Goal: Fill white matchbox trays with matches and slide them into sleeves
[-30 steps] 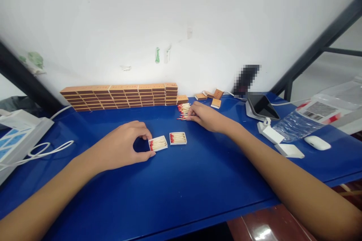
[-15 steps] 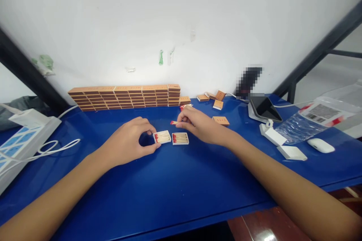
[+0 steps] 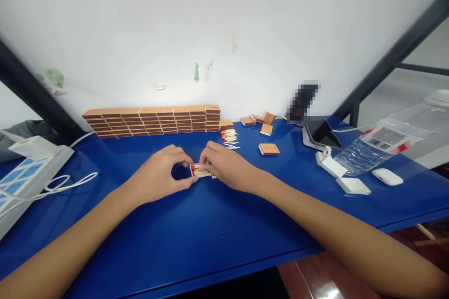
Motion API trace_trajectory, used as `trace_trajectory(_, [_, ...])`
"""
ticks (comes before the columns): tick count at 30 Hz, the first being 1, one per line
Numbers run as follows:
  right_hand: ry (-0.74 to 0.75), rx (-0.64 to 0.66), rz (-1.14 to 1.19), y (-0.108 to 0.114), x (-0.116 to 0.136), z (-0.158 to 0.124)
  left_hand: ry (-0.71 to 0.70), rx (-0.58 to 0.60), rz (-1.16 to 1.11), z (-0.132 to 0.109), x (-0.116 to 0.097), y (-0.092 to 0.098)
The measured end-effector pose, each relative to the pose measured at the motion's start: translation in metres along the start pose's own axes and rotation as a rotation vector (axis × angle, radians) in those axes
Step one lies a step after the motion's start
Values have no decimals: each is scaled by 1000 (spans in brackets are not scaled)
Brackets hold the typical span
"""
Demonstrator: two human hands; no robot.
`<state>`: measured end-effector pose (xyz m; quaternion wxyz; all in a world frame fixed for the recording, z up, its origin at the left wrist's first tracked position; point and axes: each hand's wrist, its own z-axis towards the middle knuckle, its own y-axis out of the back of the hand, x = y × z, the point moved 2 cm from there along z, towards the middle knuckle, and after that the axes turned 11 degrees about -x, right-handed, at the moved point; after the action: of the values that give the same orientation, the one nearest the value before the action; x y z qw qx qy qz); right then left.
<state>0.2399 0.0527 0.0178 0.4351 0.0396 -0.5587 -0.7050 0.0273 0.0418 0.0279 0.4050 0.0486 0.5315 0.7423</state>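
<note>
My left hand [image 3: 159, 175] pinches the left edge of a small open matchbox tray [image 3: 199, 171] filled with red-tipped matches on the blue table [image 3: 210, 233]. My right hand [image 3: 226, 167] rests over the same tray, fingertips on the matches, and hides a second tray beside it. Whether it still holds a match I cannot tell. A loose pile of matches [image 3: 228, 137] lies behind the hands. A single closed matchbox [image 3: 269, 149] sits to the right of the pile.
A long stacked row of matchboxes [image 3: 154, 120] lines the wall, with a few loose boxes [image 3: 261, 120] at its right. A white power strip [image 3: 28, 168] and cable lie at left. A tablet stand [image 3: 321, 134], white pieces [image 3: 342, 173], mouse [image 3: 387, 176] and plastic bag [image 3: 372, 152] sit right.
My right hand left the loose match pile with a match and came down onto the left tray. My left hand kept its pinch on that tray.
</note>
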Motion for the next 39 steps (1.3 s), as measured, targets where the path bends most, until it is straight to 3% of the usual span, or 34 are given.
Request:
trace_trajectory(10, [-14,6,18,17,-13,-8,22,29,-22,-2,6,4])
trace_trajectory(21, [-2,-13,0,15,-3,-8,-6,-4,-23,-1,2,1])
trace_trajectory(27, [-17,10,-25,18,-8,-9,20,-80,-15,0,2,-3])
trace_trajectory(39, [-15,-24,16,10,-4,-7,66,-51,-96,-1,-2,-12])
